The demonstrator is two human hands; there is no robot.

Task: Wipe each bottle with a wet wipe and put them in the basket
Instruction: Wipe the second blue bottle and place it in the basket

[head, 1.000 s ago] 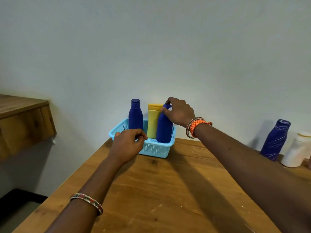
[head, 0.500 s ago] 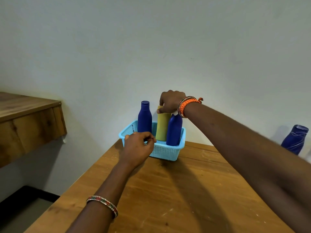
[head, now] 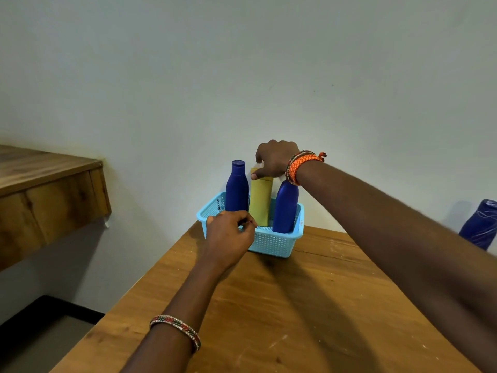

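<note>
— Where are the bottles?

— Three stand upright in the light blue basket (head: 271, 242) at the far edge of the wooden table (head: 282, 305): a blue bottle on the left (head: 236, 188), a yellow bottle (head: 260, 201) in the middle, and another blue bottle on the right (head: 285, 207).

— And the right hand (head: 274, 158)?

— It reaches over the basket and pinches the top of the yellow bottle, thumb on the near side, fingers curled over the cap.

— The left hand (head: 228, 236)?

— Its fingers are curled at the basket's near rim; whether they actually grip the rim I cannot tell.

— Anything else?

— A patterned blue bottle (head: 481, 224) stands well apart at the right edge. A wooden shelf (head: 48, 189) juts from the wall on the left.
</note>
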